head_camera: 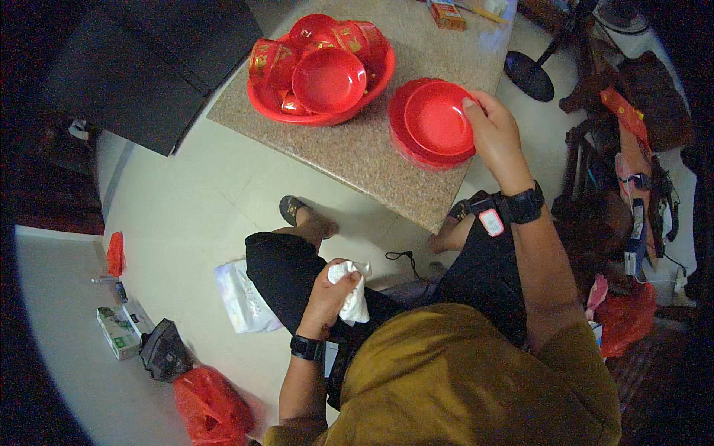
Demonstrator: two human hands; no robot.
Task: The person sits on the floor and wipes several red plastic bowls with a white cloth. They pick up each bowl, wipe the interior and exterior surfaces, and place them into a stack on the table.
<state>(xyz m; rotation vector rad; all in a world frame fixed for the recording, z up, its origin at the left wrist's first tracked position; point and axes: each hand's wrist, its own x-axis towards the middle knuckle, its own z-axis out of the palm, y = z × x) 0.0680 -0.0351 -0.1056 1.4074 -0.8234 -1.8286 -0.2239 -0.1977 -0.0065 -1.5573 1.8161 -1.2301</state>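
My right hand (493, 131) grips the rim of a small red bowl (439, 120), thumb over the edge. That bowl sits on top of a red dish or stack (401, 136) near the corner of the granite-look tabletop (357, 161). Over my lap, my left hand (329, 292) is closed around a crumpled white tissue or cloth (355, 304). Left of the stack, a large red basin (312, 118) holds another red bowl (329, 81) and several red cups (273, 60) with gold print. What lies deeper in the basin is hidden.
An orange box (448, 15) lies at the table's far edge. A white plastic packet (242, 298) is on the floor by my leg. Red bags (212, 407) and a black bag (164, 348) stand at lower left. A black round stand base (529, 75) is beyond the table's right edge.
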